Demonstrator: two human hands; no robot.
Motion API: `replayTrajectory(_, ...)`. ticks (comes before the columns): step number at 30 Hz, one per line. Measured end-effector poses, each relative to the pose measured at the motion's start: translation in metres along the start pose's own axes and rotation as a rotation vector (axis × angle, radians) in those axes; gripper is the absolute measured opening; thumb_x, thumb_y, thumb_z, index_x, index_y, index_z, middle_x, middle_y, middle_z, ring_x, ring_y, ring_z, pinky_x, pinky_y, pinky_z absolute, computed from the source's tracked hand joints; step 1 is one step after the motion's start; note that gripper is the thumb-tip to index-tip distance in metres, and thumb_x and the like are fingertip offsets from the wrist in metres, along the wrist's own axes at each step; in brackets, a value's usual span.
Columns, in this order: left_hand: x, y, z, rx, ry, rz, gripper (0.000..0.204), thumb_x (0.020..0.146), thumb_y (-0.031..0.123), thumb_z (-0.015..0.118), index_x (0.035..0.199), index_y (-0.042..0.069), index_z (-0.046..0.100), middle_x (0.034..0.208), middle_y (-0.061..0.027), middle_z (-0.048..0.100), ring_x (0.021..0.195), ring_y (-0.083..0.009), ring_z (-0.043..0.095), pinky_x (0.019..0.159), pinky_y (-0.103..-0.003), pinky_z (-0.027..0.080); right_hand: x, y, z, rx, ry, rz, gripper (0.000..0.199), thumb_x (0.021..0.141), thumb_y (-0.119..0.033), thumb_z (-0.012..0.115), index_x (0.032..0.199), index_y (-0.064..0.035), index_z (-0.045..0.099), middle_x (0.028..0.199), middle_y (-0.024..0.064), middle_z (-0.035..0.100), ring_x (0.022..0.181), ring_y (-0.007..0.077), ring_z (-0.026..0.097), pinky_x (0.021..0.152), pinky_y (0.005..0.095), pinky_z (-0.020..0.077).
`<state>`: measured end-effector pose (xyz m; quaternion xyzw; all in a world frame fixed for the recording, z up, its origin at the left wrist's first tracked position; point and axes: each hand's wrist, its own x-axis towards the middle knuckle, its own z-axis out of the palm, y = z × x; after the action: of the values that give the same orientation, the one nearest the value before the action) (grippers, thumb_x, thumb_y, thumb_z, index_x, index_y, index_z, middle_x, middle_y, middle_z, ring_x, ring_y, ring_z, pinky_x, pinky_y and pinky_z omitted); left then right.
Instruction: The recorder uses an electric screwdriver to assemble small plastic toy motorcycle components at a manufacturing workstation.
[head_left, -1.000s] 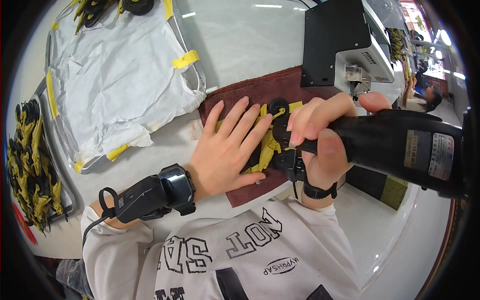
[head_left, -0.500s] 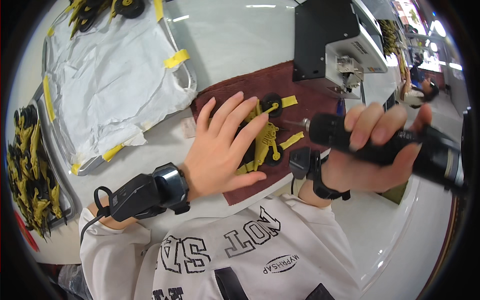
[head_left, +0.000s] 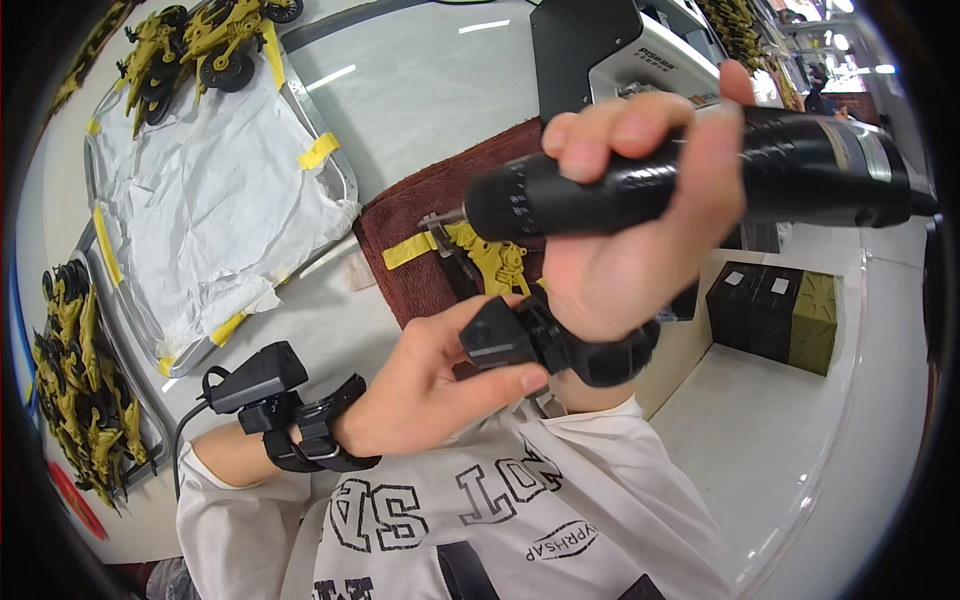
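Note:
My right hand (head_left: 650, 200) is wrapped round a black electric screwdriver (head_left: 800, 165). Its bit points left, over the front end of a yellow toy motorcycle (head_left: 490, 260) with black parts, lying on a dark red cloth (head_left: 400, 205). A strip of yellow tape (head_left: 410, 250) sticks out at that end. The screwdriver and my right wrist cover much of the toy. Close to the toy's near side is my left hand (head_left: 425, 375), thumb stretched to the right. Its other fingers are mostly behind the black device (head_left: 505, 335) on my right wrist, so their grip is hidden.
A tray lined with crumpled white sheeting (head_left: 220, 190) stands at the left, yellow motorcycles (head_left: 195, 50) at its far end. Another tray holds several yellow-black parts (head_left: 85, 380). A black-and-white machine (head_left: 580, 50) stands at the back; a black-and-green block (head_left: 770, 310) sits at right.
The toy has been turned, its taped end now to the left. My right hand has swung the screwdriver up and left across it. My left hand has drawn nearer to me.

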<state>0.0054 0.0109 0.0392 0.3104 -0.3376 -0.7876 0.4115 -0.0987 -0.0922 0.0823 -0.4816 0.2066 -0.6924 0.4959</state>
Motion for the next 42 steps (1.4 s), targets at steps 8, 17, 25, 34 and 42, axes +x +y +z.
replayTrajectory(8, 0.0, -0.007, 0.003, -0.182, 0.032, -0.022, 0.03, 0.088, 0.01, 0.064, 0.113, -0.002, 0.052, 0.098, 0.0009, 0.056, 0.089, -0.0041, 0.048, 0.078, -0.022, 0.043, -0.014, -0.01, -0.01, -0.072, -0.031, 0.097, 0.046, 0.092, -0.022, 0.054, 0.13, -0.0045, 0.035, 0.077, 0.0027, 0.052, 0.064, 0.0145, 0.051, 0.066, 0.0347, 0.0457)
replayTrajectory(17, 0.004, -0.003, 0.008, -0.183, -0.062, 0.104, 0.043, 0.088, 0.009, 0.062, 0.126, -0.002, 0.045, 0.105, -0.0003, 0.055, 0.094, -0.0051, 0.049, 0.083, -0.023, 0.043, -0.014, -0.031, -0.012, 0.113, 0.134, 0.213, 0.034, 0.093, -0.027, 0.054, 0.123, -0.0137, 0.046, 0.08, -0.002, 0.052, 0.067, 0.0128, 0.047, 0.071, 0.0337, 0.0427)
replayTrajectory(25, 0.003, -0.02, 0.004, -0.178, -0.192, -0.082, 0.05, 0.09, 0.014, 0.06, 0.133, -0.001, 0.038, 0.115, -0.0055, 0.054, 0.105, -0.0118, 0.052, 0.094, -0.031, 0.044, -0.015, -0.026, -0.019, -0.169, 0.036, -0.046, 0.042, 0.093, -0.026, 0.05, 0.13, -0.0108, 0.038, 0.076, 0.0014, 0.047, 0.06, 0.0139, 0.045, 0.063, 0.0346, 0.0416)
replayTrajectory(34, 0.024, 0.024, -0.041, 1.35, 0.157, 0.633, 0.078, 0.069, 0.031, 0.075, 0.134, 0.006, 0.04, 0.138, -0.0199, 0.035, 0.125, -0.0381, 0.038, 0.103, -0.049, 0.028, 0.074, -0.075, -0.065, -0.446, 0.146, -0.333, 0.044, 0.093, -0.039, 0.049, 0.12, -0.0046, 0.045, 0.064, 0.0037, 0.051, 0.047, 0.0157, 0.046, 0.051, 0.0326, 0.0424)
replayTrajectory(42, 0.031, -0.009, -0.049, 1.365, 0.122, 0.592, 0.075, 0.068, 0.036, 0.075, 0.129, 0.004, 0.044, 0.137, -0.0199, 0.038, 0.127, -0.0368, 0.036, 0.103, -0.051, 0.028, 0.08, -0.063, -0.07, -0.589, 0.092, -0.269, 0.043, 0.092, -0.037, 0.049, 0.119, -0.0046, 0.043, 0.067, 0.0047, 0.048, 0.056, 0.0174, 0.044, 0.062, 0.0351, 0.0405)
